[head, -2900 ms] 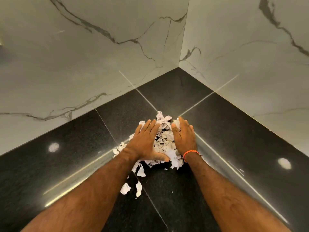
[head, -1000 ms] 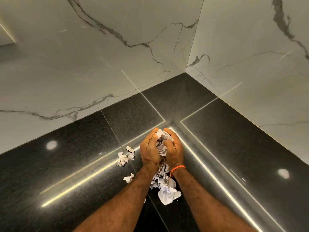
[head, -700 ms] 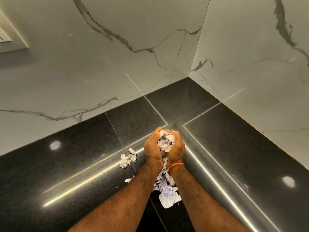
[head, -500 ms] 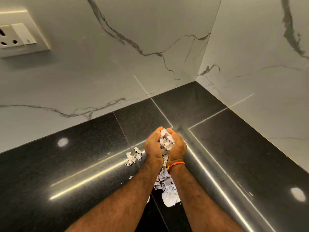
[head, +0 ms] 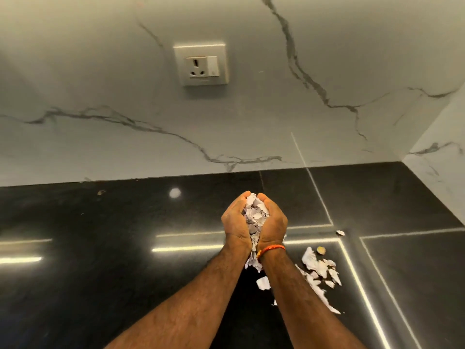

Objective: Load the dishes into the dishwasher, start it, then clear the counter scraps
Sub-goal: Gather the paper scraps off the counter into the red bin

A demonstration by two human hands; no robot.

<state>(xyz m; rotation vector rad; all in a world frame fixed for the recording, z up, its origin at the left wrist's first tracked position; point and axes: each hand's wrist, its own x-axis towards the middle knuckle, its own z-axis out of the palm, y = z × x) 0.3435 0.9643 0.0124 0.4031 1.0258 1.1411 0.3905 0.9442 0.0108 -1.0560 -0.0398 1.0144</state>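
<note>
Head view, step: This looks like the last part of the job, clearing the scraps off the desk [head: 75, 273].
Head view, left hand [head: 236, 222]: It is curled like a cup and pressed side by side with the other hand, holding paper.
Head view, right hand [head: 273, 224]: It is curled the same way, with an orange band [head: 273, 248] on the wrist, and holds the same bunch.
Head view, paper scraps [head: 254, 214]: A heap of torn white bits sits between the two hands, up above the black desk. A few bits poke out below the wrists.
Head view, leftover scraps [head: 319, 268]: More torn bits lie on the desk, just right of the right arm.
Head view, wall: A white socket [head: 201, 64] sits on the marble wall [head: 100, 134] behind.
Next move: I think the hands must stay tight together and carry the heap to a bin, which I cannot see. Then the leftover bits need picking up too.
</note>
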